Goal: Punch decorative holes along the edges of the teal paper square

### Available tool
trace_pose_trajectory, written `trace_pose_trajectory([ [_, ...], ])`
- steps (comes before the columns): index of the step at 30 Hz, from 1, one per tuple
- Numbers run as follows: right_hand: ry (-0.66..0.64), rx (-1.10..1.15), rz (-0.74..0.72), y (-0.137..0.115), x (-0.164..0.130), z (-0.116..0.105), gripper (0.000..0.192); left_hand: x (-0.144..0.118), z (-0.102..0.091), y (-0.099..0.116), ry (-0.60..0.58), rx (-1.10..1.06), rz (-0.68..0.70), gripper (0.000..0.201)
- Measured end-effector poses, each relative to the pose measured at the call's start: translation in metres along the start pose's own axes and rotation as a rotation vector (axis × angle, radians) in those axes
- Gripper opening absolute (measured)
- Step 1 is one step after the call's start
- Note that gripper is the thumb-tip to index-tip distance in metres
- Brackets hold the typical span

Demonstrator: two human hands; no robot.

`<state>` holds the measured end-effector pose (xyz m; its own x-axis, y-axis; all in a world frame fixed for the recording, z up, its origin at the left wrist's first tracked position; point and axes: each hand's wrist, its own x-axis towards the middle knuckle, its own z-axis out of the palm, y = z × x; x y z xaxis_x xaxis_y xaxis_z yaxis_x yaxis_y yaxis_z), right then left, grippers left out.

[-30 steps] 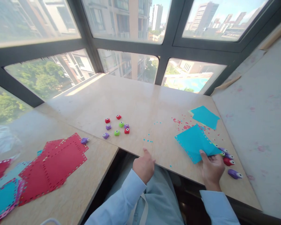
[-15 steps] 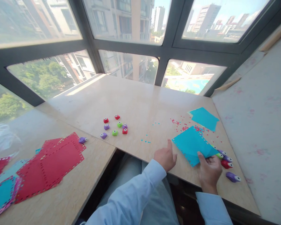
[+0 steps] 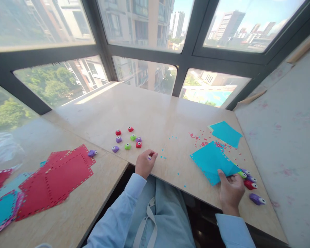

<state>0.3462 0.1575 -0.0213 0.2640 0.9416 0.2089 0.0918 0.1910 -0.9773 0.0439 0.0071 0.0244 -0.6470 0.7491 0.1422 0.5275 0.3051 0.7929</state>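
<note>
My left hand (image 3: 145, 163) is closed at the table's front edge, just right of the group of small paper punches (image 3: 127, 146). A bit of a purple paper punch (image 3: 149, 158) shows between its fingers; the rest is hidden. My right hand (image 3: 231, 192) pinches the near right edge of a blue paper sheet (image 3: 209, 160), thumb on top. Small holes run along some of the sheet's edges. Beside the right hand lie several punches, among them a red punch (image 3: 250, 185) and a purple punch (image 3: 257, 199).
Red paper sheets (image 3: 67, 172) with punched edges lie on the left table part, near another purple punch (image 3: 92, 153). Red confetti (image 3: 204, 144) is scattered around the held sheet. Another blue sheet (image 3: 226, 133) lies behind it. A papered wall (image 3: 289, 144) bounds the right side.
My left hand has moved left, away from the blue sheet, and its fingers have curled in. Blue paper bits now show where it was. The right hand still holds the sheet.
</note>
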Motion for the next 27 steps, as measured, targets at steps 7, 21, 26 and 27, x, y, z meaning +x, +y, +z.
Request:
trace_pose_trajectory([
  [7, 0.041, 0.083, 0.031, -0.009, -0.003, 0.002, 0.048, 0.002, 0.027, -0.007, 0.080, -0.209, -0.019, 0.020],
  [21, -0.169, 0.344, 0.423, -0.054, -0.078, -0.004, 0.066, 0.001, -0.003, -0.012, -0.188, -0.608, -0.104, 0.032],
  [26, -0.268, 0.247, 0.416, -0.065, -0.085, -0.006, 0.077, 0.002, -0.005, -0.016, -0.212, -0.623, -0.118, 0.032],
  [27, -0.272, 0.197, 0.383, -0.066, -0.085, -0.006, 0.076, 0.002, -0.005, -0.016, -0.210, -0.619, -0.116, 0.032],
])
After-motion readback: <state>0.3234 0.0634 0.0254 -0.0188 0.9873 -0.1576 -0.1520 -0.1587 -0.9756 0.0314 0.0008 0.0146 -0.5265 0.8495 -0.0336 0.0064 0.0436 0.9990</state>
